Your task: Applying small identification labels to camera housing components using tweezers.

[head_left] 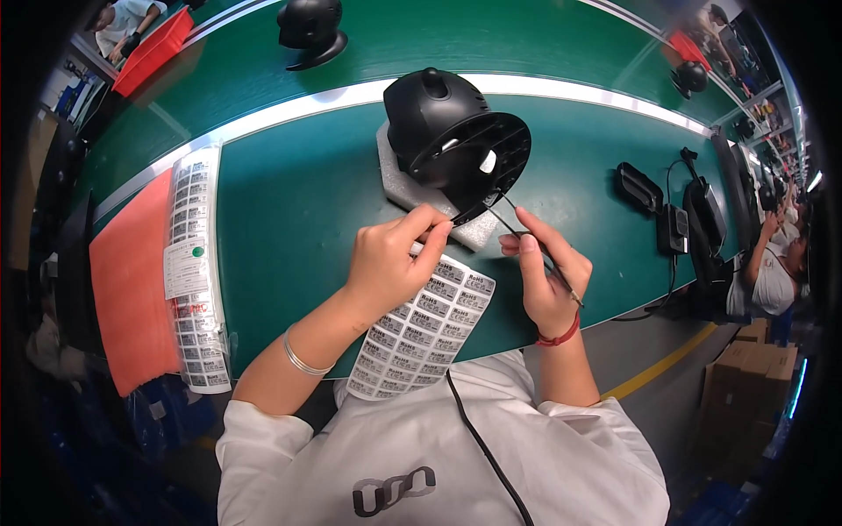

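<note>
1. Nearest us, our left hand (390, 263) is pinched shut on the top edge of a label sheet (421, 331) that droops off the bench (289, 202) edge toward our lap.
2. Our right hand (545, 279) is closed on thin tweezers (533, 245), tips at the rim of the black housing (456, 140).
3. That housing leans on a foam pad (395, 175); we judge a hard push could tip it.
4. A label may curl or stick askew, we think.
</note>
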